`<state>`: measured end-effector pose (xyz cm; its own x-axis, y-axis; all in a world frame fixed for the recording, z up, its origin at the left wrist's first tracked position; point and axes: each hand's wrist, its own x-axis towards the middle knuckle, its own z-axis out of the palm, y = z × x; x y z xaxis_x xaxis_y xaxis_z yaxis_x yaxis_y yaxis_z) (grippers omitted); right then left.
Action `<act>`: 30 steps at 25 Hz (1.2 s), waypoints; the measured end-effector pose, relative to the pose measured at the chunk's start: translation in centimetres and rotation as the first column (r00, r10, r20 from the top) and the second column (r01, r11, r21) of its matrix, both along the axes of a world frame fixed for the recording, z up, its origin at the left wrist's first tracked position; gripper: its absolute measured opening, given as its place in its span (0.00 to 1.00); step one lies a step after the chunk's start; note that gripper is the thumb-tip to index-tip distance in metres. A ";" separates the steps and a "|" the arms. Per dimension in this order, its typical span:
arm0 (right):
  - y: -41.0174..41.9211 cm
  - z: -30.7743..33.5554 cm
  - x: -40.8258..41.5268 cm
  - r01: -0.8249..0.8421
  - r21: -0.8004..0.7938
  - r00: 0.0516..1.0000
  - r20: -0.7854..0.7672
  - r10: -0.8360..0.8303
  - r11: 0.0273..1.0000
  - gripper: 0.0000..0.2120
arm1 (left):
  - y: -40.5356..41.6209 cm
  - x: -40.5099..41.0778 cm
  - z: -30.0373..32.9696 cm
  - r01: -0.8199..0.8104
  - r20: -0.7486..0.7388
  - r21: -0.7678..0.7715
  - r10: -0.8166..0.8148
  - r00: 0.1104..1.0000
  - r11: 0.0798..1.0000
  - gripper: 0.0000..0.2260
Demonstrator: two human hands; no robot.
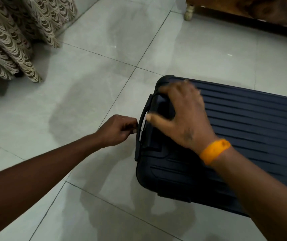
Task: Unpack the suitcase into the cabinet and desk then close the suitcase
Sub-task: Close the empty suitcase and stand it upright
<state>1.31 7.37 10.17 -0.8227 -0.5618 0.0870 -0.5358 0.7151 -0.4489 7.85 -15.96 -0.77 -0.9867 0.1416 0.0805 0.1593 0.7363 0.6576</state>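
A dark blue ribbed hard-shell suitcase (247, 129) lies flat and closed on the tiled floor at the right. Its black top handle (140, 136) faces left. My left hand (117, 130) is pinched at the suitcase's left edge beside that handle; the small thing between its fingertips is too small to make out. My right hand (182, 115), with an orange wristband, rests spread on the lid near the handle end, fingers apart and slightly blurred.
A patterned beige curtain (15, 40) hangs to the floor at the upper left. A wooden piece of furniture (254, 9) on a pale turned leg (189, 12) stands at the upper right. Light grey floor tiles (90, 93) surround the suitcase.
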 end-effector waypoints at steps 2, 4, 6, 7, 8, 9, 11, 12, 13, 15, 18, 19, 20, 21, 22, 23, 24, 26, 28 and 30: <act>2.2 0.1 6.4 -0.262 0.156 0.965 0.069 0.254 0.952 0.46 | 0.2 0.8 -0.4 0.005 -0.041 -0.025 -0.006 0.999 1.000 0.07; 3.9 -1.2 10.1 -0.370 0.360 0.916 -0.013 0.402 0.856 0.50 | 0.3 1.3 -1.0 -0.020 -0.096 -0.027 0.017 0.995 0.999 0.05; 3.7 -2.1 9.6 -0.344 0.416 0.902 -0.102 0.419 0.842 0.50 | 0.7 2.3 -1.2 -0.033 -0.161 -0.058 0.023 0.987 0.998 0.06; 3.3 -2.3 8.6 -0.327 0.409 0.908 -0.115 0.403 0.852 0.49 | 0.8 3.1 -1.3 -0.030 -0.194 -0.088 0.012 0.981 0.996 0.06; 2.5 -2.2 7.7 -0.312 0.389 0.916 -0.118 0.382 0.867 0.48 | 0.8 4.5 -1.4 -0.027 -0.207 -0.102 0.005 0.978 0.994 0.06; 1.7 -1.9 7.0 -0.294 0.362 0.925 -0.125 0.359 0.885 0.47 | 0.9 6.2 -1.6 -0.039 -0.202 -0.082 0.022 0.979 0.996 0.05; 0.0 -1.6 5.7 -0.252 0.324 0.944 -0.125 0.306 0.912 0.46 | 1.5 9.9 -2.3 -0.129 -0.176 0.015 0.129 0.976 0.992 0.03; -1.1 -1.5 5.4 -0.242 0.320 0.949 -0.120 0.292 0.916 0.46 | 1.8 11.1 -2.7 -0.197 -0.175 0.057 0.204 0.963 0.979 0.03; -2.3 -1.5 5.4 -0.244 0.324 0.949 -0.116 0.294 0.914 0.46 | 1.9 11.8 -3.2 -0.270 -0.180 0.094 0.283 0.942 0.958 0.04; -4.3 -1.4 5.3 -0.250 0.314 0.948 -0.115 0.298 0.916 0.46 | 1.9 12.6 -3.8 -0.365 -0.193 0.135 0.386 0.902 0.921 0.06; -6.0 -1.3 5.6 -0.254 0.297 0.943 -0.135 0.303 0.920 0.45 | 3.0 13.5 -2.9 -0.285 -0.242 0.075 0.294 0.925 0.956 0.04; -6.5 -1.5 5.6 -0.254 0.306 0.944 -0.130 0.305 0.917 0.45 | 4.0 13.7 -2.8 -0.214 -0.252 0.033 0.215 0.943 0.976 0.03; -7.0 -1.7 5.6 -0.248 0.318 0.946 -0.123 0.299 0.915 0.44 | 5.5 13.7 -2.5 -0.175 -0.238 0.002 0.171 0.956 0.984 0.04; -7.4 -1.7 5.7 -0.241 0.326 0.948 -0.122 0.293 0.914 0.44 | 6.9 13.6 -2.5 -0.169 -0.223 0.004 0.166 0.961 0.986 0.04; -7.6 -1.7 6.1 -0.237 0.302 0.947 -0.142 0.290 0.923 0.42 | 8.4 13.6 -2.2 -0.203 -0.205 0.034 0.206 0.957 0.979 0.04; -7.5 -1.8 6.6 -0.239 0.224 0.940 -0.192 0.283 0.945 0.38 | 9.5 13.6 -2.5 -0.269 -0.198 0.073 0.278 0.940 0.960 0.04; -6.8 -1.9 7.5 -0.239 0.083 0.926 -0.278 0.253 0.967 0.32 | 10.2 13.8 -2.4 -0.330 -0.194 0.105 0.344 0.919 0.938 0.03; -3.7 -3.2 11.3 -0.185 -0.255 0.904 -0.424 0.062 0.949 0.14 | 10.5 14.2 -2.4 -0.393 -0.185 0.140 0.414 0.891 0.909 0.08; 0.2 -5.7 16.4 0.024 -0.466 0.947 -0.274 -0.170 0.885 0.12 | 10.2 14.6 -2.2 -0.344 -0.148 0.180 0.371 0.917 0.922 0.11; 2.4 -9.0 19.6 0.376 -0.432 0.925 0.123 -0.360 0.820 0.17 | 9.7 14.8 -1.8 -0.249 -0.105 0.240 0.281 0.954 0.938 0.05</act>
<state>20.91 9.80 1.20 -0.9675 -0.1259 0.2192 -0.2511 0.5790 -0.7757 22.62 -6.24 -2.56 -0.9632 -0.1605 0.2156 0.0776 0.6019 0.7948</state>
